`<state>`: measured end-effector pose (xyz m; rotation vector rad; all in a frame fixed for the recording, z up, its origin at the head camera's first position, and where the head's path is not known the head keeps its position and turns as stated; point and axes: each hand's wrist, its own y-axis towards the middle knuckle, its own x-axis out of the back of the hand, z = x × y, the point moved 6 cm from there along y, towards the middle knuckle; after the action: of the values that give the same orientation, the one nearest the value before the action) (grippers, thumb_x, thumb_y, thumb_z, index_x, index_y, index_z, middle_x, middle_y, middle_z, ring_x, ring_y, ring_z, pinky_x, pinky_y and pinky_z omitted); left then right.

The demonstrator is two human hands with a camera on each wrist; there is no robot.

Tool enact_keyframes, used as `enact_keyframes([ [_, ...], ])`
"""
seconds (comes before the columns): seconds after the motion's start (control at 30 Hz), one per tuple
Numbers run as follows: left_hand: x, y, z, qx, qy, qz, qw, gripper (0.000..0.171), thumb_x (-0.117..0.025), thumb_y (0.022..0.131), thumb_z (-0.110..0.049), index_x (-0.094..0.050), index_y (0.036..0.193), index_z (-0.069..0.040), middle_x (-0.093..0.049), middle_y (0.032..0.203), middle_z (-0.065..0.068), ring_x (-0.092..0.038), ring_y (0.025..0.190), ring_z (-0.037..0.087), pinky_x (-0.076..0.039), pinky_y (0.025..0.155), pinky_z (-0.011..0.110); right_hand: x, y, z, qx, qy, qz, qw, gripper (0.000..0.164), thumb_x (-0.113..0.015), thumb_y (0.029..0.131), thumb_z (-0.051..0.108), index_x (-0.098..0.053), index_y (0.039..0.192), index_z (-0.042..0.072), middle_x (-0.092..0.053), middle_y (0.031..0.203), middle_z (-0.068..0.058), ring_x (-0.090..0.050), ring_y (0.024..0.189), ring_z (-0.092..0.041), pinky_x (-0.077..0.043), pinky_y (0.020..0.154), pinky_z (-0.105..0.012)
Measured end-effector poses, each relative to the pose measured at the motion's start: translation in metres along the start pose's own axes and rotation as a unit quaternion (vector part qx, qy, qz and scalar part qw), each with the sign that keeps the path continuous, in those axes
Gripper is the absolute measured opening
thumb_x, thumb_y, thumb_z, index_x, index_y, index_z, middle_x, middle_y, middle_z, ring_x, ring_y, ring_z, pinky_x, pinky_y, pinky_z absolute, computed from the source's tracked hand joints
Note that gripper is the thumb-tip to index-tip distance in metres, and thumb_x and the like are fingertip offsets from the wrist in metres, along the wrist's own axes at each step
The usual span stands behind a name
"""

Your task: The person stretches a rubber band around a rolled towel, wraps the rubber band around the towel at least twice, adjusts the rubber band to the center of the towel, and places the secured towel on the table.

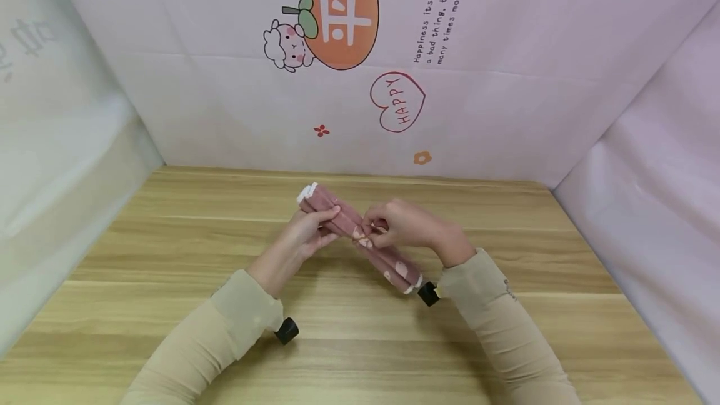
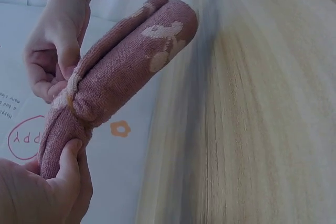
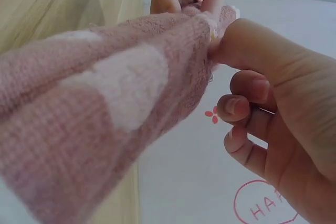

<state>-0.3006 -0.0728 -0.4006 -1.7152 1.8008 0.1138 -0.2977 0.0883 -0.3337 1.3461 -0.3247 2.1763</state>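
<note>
A pink towel (image 1: 384, 260) with pale motifs and white ends is rolled into a long bundle, held up at a slant over the table. A thin yellowish-brown rubber band (image 2: 71, 104) cinches it near the middle. My left hand (image 1: 311, 230) grips the towel's far-left half, thumb on top and fingers beneath. At the band, my right hand (image 1: 402, 224) pinches with thumb and forefinger, its other fingers curled. In the right wrist view the near end of the towel (image 3: 79, 129) fills the left side, and the right fingertips partly hide the band.
The wooden table (image 1: 349, 355) lies below both hands. A white printed cloth backdrop (image 1: 225, 111) rises behind its far edge, with more white cloth along both sides. Small black wrist cameras (image 1: 287, 330) stick out by the cuffs of the beige sleeves.
</note>
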Motion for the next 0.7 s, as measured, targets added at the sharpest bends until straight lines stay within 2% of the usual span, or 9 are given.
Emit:
enact_keyframes([
  [0.13,0.001,-0.002,0.001,0.002,0.01,-0.001,0.9999,0.018,-0.057,0.104,-0.001,-0.055,0.121,0.001,-0.064,0.114,0.015,-0.065,0.11,0.029,-0.048,0.105,0.045,-0.001,-0.001,-0.002,0.002,0.004,-0.003,1.0,0.008,-0.071,0.088,0.001,-0.069,0.087,0.009,-0.052,0.074,0.007,-0.045,0.065,-0.007,-0.038,0.056,-0.022],
  [0.23,0.0,-0.002,0.003,0.005,0.016,0.003,0.9999,0.019,-0.058,0.103,-0.003,-0.056,0.122,0.001,-0.066,0.111,0.014,-0.067,0.102,0.025,-0.048,0.105,0.045,-0.001,-0.001,-0.002,0.007,0.004,-0.008,1.0,0.008,-0.072,0.088,0.0,-0.07,0.089,0.008,-0.053,0.074,0.007,-0.045,0.066,-0.006,-0.039,0.057,-0.022],
  [0.4,-0.001,-0.002,0.005,0.006,0.016,0.003,0.9998,0.019,-0.059,0.103,-0.003,-0.056,0.122,0.001,-0.067,0.11,0.013,-0.066,0.103,0.026,-0.047,0.106,0.046,-0.001,-0.002,-0.001,0.021,0.004,-0.02,1.0,0.011,-0.072,0.088,-0.002,-0.071,0.09,0.009,-0.054,0.075,0.008,-0.046,0.067,-0.006,-0.04,0.057,-0.021],
  [0.5,0.0,-0.002,0.005,0.004,0.01,0.001,0.9999,0.018,-0.057,0.104,-0.002,-0.056,0.121,0.001,-0.065,0.111,0.013,-0.065,0.107,0.028,-0.046,0.107,0.047,0.0,-0.005,-0.004,0.025,0.024,-0.038,0.999,0.011,-0.072,0.09,-0.002,-0.073,0.092,0.01,-0.055,0.075,0.008,-0.048,0.067,-0.007,-0.042,0.058,-0.022],
  [0.7,0.0,-0.001,0.005,0.014,-0.014,-0.001,0.9998,0.019,-0.057,0.104,-0.003,-0.054,0.122,-0.001,-0.061,0.121,0.016,-0.059,0.121,0.032,-0.045,0.108,0.046,-0.002,-0.011,-0.022,-0.012,0.098,-0.067,0.993,0.015,-0.074,0.093,0.004,-0.072,0.108,0.007,-0.065,0.086,0.004,-0.059,0.078,-0.014,-0.055,0.069,-0.03],
])
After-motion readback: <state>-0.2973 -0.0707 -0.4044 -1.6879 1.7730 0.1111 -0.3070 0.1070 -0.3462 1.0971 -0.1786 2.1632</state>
